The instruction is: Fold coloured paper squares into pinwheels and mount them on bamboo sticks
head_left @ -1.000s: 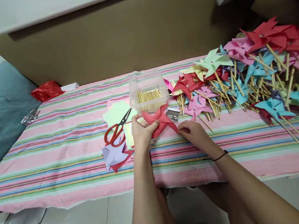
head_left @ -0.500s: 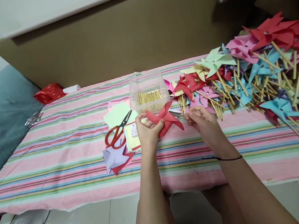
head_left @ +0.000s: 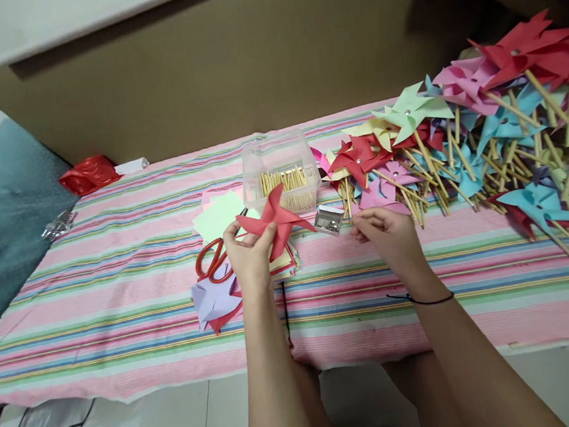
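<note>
My left hand (head_left: 250,250) pinches a red paper pinwheel (head_left: 278,222) between thumb and fingers, its folded blades raised above the bed-like surface. To the right, the fingers of my right hand (head_left: 388,234) are pressed together; whatever small thing they may hold is hidden. Between the hands lies a small open box (head_left: 329,220) of tiny metal pins. A clear plastic container (head_left: 279,151) with short wooden sticks (head_left: 282,182) sits behind the pinwheel. Red-handled scissors (head_left: 212,263) lie left of my left hand, partly covered by it.
Many finished pinwheels on sticks (head_left: 408,113) are heaped at the right. Pale green paper (head_left: 219,216) and cut lilac paper (head_left: 216,298) lie at the left. A striped cloth (head_left: 121,287) covers the surface. Farther left are a red plastic bag (head_left: 89,175) and a teal cushion (head_left: 9,198).
My left hand has moved left with the red pinwheel, uncovering the small pin box. My right hand stays nearly in place, fingers still pressed together.
</note>
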Demonstrator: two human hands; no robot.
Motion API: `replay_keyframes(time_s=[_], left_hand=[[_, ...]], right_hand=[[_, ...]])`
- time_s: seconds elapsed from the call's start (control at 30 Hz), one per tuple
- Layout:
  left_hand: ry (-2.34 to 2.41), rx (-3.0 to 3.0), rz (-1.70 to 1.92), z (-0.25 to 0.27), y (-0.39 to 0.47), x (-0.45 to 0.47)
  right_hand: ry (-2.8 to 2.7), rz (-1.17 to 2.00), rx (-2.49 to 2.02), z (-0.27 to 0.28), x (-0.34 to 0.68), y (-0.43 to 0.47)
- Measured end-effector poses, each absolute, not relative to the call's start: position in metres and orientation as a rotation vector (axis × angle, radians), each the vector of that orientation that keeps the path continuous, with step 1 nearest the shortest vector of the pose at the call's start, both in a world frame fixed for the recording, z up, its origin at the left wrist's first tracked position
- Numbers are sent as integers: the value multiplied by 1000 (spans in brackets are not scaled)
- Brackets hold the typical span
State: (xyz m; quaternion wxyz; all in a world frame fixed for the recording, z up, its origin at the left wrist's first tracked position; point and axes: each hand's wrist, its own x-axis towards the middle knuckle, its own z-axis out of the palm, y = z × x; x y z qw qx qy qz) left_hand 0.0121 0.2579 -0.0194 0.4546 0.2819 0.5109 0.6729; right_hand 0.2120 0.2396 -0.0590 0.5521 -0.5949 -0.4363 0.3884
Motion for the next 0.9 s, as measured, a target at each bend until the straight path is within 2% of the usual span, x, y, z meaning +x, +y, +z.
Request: replay_keyframes(time_s=[0.1,0.23,0.43,0.73,0.9], left_hand=[[1237,627,1757,-19,260,-1],[1214,590,1786,-20,260,-5],[1222,607,1707,-21,259,-2],[1193,605,1671,-20,256,6],[1281,760,1574,-24,255,7]], right_hand=[[-1316,879,-1471,-70,199,245],[-1805,621,-1569,-80,171,257],[-1948,520,-1616,-91,146,267],[-1875,489,-1586,-81,147,264],[-1202,742,-1371,-50,174,251]])
